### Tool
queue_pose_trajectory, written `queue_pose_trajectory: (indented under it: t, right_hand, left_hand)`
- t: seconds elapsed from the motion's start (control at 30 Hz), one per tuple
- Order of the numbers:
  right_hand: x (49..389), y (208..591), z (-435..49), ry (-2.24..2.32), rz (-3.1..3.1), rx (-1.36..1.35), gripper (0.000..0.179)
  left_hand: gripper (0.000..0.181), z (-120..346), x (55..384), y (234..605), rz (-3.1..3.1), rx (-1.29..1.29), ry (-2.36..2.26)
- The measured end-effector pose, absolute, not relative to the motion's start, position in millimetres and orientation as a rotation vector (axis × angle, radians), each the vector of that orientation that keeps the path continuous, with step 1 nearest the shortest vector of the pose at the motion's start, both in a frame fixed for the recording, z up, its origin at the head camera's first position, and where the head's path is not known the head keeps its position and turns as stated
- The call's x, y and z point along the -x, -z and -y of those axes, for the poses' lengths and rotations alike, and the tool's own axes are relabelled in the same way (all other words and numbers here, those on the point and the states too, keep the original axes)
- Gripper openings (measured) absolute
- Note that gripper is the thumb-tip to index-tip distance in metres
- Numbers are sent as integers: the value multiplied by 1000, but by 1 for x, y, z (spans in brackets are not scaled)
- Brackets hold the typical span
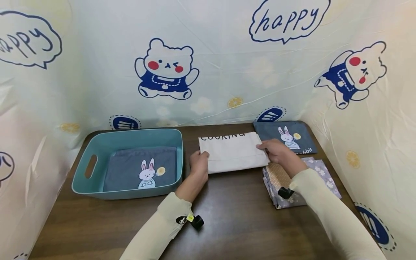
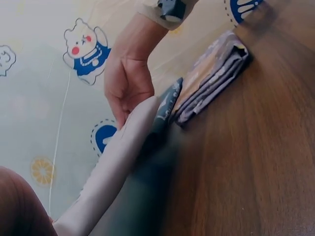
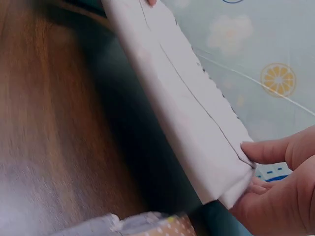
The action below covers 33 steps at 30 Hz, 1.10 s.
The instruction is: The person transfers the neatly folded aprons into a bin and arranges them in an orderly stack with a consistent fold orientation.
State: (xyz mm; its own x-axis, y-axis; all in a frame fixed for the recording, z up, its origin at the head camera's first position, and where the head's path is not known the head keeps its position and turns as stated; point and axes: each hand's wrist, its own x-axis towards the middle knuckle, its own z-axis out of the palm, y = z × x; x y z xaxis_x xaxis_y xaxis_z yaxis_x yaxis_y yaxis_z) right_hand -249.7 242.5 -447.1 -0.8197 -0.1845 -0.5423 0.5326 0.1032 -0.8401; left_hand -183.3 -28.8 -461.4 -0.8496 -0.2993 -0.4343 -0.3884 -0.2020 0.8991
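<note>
A folded white cloth (image 1: pixel 232 153) with dark "COOKING" lettering along its far edge is held between both hands, raised over the table. My left hand (image 1: pixel 199 164) grips its left end, thumb on top. At the opposite end, my right hand (image 1: pixel 276 150) pinches the corner; the right wrist view shows that thumb above the fold and the fingers underneath. Left of the hands stands a teal basket (image 1: pixel 128 195), where a folded blue-grey cloth (image 1: pixel 125 169) with a rabbit print lies. Seen from the left wrist, the white cloth (image 2: pixel 115 162) appears as a thick folded edge.
At the back right corner lies another folded blue-grey rabbit-print cloth (image 1: pixel 268 130). In front of it sits a stack of folded floral and dotted cloths (image 1: pixel 323 171), partly under the right forearm. The brown wooden table (image 1: pixel 234 216) meets a printed curtain (image 1: pixel 221 83) at the back and sides.
</note>
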Motion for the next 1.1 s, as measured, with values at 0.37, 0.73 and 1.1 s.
queue_pose_trajectory:
  t: [0.37,0.73,1.1]
  right_hand:
    - [247,432,-262,1629,-1905,-245,47]
    - [238,426,-271,1610,-1939,-217,34]
    - [219,406,-279,1669,-1859,-180,12]
  left_hand:
    - [38,32,173,439,-1865,748,-2208]
    - [42,31,167,420,-1875,709,-2108]
    - [44,36,159,395,-1842,652,-2042]
